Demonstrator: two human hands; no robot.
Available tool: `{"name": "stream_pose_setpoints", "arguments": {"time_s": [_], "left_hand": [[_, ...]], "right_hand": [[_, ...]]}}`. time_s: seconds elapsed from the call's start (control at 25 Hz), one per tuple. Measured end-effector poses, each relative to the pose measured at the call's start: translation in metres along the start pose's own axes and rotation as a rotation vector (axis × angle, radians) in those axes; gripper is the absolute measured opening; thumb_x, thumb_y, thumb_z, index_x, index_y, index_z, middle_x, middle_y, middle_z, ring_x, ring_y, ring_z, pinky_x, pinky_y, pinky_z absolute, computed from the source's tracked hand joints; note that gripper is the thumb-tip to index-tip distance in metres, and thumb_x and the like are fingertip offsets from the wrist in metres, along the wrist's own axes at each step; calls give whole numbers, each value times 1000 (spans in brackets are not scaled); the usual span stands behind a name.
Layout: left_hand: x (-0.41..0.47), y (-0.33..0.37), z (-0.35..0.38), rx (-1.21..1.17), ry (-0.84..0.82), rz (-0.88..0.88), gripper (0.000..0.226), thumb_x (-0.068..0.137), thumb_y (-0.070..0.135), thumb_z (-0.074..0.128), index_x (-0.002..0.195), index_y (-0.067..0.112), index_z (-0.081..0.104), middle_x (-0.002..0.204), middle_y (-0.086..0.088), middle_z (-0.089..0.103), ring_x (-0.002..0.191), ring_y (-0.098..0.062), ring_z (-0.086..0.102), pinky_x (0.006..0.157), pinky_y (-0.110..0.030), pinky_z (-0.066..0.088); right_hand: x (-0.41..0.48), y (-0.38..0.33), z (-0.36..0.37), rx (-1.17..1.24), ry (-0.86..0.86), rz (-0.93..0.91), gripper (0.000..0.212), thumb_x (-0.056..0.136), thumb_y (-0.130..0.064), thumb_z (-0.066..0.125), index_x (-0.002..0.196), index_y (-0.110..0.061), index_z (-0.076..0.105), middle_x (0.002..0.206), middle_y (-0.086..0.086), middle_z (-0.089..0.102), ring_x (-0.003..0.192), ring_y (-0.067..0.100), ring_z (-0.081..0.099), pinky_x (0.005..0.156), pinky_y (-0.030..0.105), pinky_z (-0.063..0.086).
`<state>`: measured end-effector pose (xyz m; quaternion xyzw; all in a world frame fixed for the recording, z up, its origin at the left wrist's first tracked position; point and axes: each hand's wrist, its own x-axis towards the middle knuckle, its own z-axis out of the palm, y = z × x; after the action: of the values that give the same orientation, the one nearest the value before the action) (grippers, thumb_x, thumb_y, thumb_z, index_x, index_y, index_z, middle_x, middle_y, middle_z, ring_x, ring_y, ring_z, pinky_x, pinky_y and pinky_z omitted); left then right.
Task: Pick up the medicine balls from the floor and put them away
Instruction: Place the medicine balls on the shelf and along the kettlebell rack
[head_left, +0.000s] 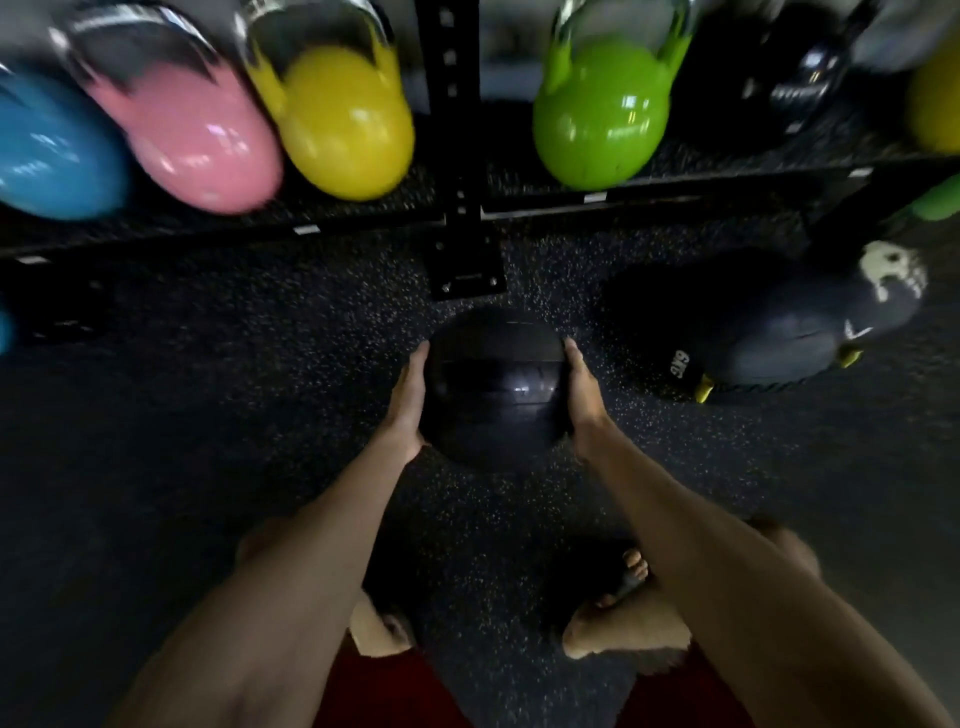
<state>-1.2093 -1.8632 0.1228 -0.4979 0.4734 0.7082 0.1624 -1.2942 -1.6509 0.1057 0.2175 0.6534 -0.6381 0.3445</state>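
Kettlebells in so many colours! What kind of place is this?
Most likely a gym. Coloured kettlebells sit on a black rack, the floor is speckled rubber, and the left hand and right hand press a black medicine ball between them.

Med balls: 2, black ball (493, 395), dark ball (779, 332). 5 sure: blue KB (52, 150), pink KB (202, 140), yellow KB (348, 119), green KB (597, 114), black KB (810, 78); poss. 2 more KBs cut off rt edge.
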Motion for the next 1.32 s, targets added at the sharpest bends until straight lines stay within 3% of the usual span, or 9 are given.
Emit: {"name": "stream_pose_setpoints", "arguments": {"time_s": [0.12, 0.32, 0.48, 0.6, 0.72, 0.88, 1.04, 1.32], "left_hand": [[-113, 78, -10, -52, -9, 103, 91, 50, 93, 66, 126, 44, 65, 130, -1, 67, 117, -29, 65, 101, -54, 50], [-304, 206, -18, -139, -76, 352, 74, 71, 81, 62, 127, 33, 68, 123, 3, 72, 114, -20, 68, 104, -46, 51], [-426, 294, -38, -168, -99, 613, 54, 93, 64, 51, 123, 25, 70, 119, 2, 74, 112, -16, 69, 103, -37, 50], [-463, 337, -50, -198, -130, 727, 52, 95, 61, 49, 122, 22, 70, 116, -1, 75, 103, -15, 72, 89, -31, 57], [-510, 387, -85, -180, -148, 875, 62, 90, 67, 52, 128, 22, 68, 123, -4, 72, 114, -21, 68, 104, -40, 51], [-563, 443, -121, -120, -151, 982, 79, 73, 83, 58, 130, 28, 65, 123, -2, 72, 113, -23, 69, 100, -43, 53], [-598, 486, -134, -56, -223, 1077, 66, 89, 74, 44, 130, 27, 65, 119, 0, 74, 110, -18, 70, 85, -31, 57], [-614, 565, -104, -103, -248, 1158, 68, 87, 75, 47, 139, 31, 58, 126, 2, 70, 116, -17, 67, 91, -34, 55]], "right_hand": [[-99, -89, 25, 1, -16, -79, 97, 65, -94, 52, 140, -33, 55, 137, -5, 62, 125, 18, 58, 113, 44, 41], [-250, -246, 76, 0, -31, -348, 85, 72, -90, 51, 134, -32, 61, 133, -8, 64, 124, 14, 59, 114, 43, 39], [-352, -356, 126, -13, -94, -595, 51, 98, -62, 43, 128, -25, 62, 128, -6, 65, 120, 11, 59, 113, 37, 40], [-389, -403, 152, -5, -125, -726, 63, 94, -68, 42, 135, -23, 57, 133, -7, 60, 125, 10, 54, 114, 34, 38], [-440, -456, 195, -31, -108, -884, 66, 95, -67, 41, 139, -20, 56, 136, -6, 59, 124, 8, 53, 110, 29, 38], [-481, -501, 238, -33, -129, -962, 94, 73, -93, 40, 141, -29, 53, 134, -5, 63, 124, 13, 58, 113, 42, 41], [-512, -544, 263, -11, -136, -1069, 89, 76, -90, 41, 140, -29, 54, 130, -6, 65, 122, 11, 60, 112, 41, 42], [-513, -633, 271, 25, -119, -1166, 87, 79, -84, 40, 144, -26, 49, 130, -4, 64, 121, 13, 60, 110, 44, 44]]}}
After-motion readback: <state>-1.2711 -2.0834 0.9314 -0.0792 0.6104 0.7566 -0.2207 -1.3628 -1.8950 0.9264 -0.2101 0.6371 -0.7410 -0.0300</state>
